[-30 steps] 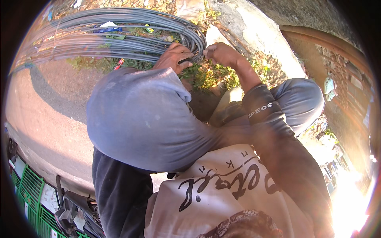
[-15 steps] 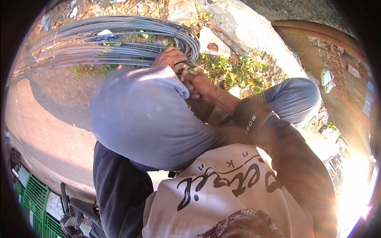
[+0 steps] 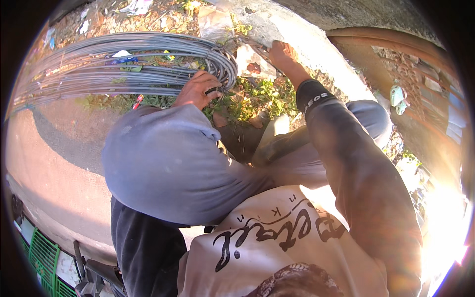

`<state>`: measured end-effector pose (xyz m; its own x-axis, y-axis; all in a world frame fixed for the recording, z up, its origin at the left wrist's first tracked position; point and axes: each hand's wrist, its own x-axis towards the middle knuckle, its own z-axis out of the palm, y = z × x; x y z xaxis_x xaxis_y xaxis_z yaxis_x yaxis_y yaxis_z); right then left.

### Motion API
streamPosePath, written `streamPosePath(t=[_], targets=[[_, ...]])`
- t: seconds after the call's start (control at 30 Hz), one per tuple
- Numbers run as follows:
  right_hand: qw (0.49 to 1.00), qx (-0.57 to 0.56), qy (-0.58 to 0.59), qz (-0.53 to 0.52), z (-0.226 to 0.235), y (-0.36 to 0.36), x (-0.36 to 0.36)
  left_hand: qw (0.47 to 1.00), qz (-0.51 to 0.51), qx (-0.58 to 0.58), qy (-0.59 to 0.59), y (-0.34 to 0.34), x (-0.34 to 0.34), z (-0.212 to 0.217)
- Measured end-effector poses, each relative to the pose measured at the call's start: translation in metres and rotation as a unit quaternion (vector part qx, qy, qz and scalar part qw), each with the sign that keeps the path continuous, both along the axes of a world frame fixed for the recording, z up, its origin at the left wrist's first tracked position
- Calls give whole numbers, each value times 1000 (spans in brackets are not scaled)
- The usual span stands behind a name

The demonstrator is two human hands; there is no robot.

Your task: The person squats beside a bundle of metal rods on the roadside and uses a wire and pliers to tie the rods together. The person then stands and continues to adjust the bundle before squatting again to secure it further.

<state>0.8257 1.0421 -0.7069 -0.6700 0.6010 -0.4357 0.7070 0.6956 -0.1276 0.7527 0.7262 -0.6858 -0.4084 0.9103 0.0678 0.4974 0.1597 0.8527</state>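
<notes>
A long bundle of grey metal rods [image 3: 133,40], bent back on itself at its right end [image 3: 225,64], lies on the ground ahead. My left hand [image 3: 197,90] rests against the lower side of that bent end, its fingers curled round a small dark piece that I cannot make out. Farther out to the right, my right hand [image 3: 286,55] reaches down by thin, dark stick-like pieces beside a pale concrete edge [image 3: 311,42]. Its fingers look bent inward, and whatever they grip is hidden behind the hand and washed out by sunlight.
Green weeds [image 3: 262,96] and litter grow and lie between the bundle and my legs. A flattened pale sheet [image 3: 255,62] lies beside the bend. To the right are rusty metal bars [image 3: 391,37] and pale green clogs [image 3: 398,96]. Green crates [image 3: 44,252] stand at lower left.
My right hand has left my left hand at the bend and stretched forward and right to the concrete edge. The left hand stays by the rods. The whole view has shifted slightly.
</notes>
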Motion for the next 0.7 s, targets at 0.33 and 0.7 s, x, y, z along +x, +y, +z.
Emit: streamPosePath(t=[0.33,0.7], targets=[[975,121,17,187,-21,-31,15,999,10,-49,11,-14,-3,8],[925,-378,-26,-21,19,30,-31,994,-25,-93,-55,-8,-27,26]])
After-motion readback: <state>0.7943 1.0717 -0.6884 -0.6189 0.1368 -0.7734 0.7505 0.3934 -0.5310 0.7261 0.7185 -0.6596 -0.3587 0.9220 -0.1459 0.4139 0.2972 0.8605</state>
